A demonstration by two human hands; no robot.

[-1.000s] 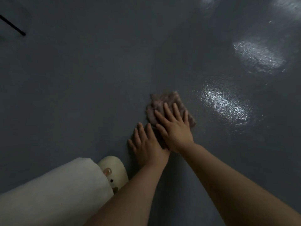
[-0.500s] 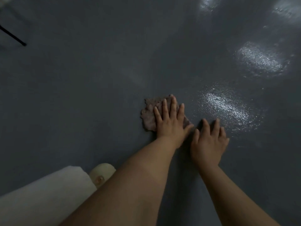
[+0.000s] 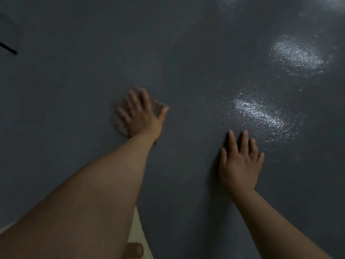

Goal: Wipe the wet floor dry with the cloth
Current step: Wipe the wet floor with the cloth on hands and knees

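The dark grey, finely textured floor [image 3: 78,113] lies open on most sides. Between the left hand [image 3: 142,116], flat on the blurred pinkish-brown cloth [image 3: 119,126], and the right hand [image 3: 239,163], flat on the floor, runs a bare strip. Beyond the right hand, toward the far right corner, glossy wet patches [image 3: 259,113] gleam, unobstructed. A thin black rod [image 3: 8,48] juts in at the far left edge. At the near edge, a cream shoe [image 3: 137,238] sits under the left forearm.
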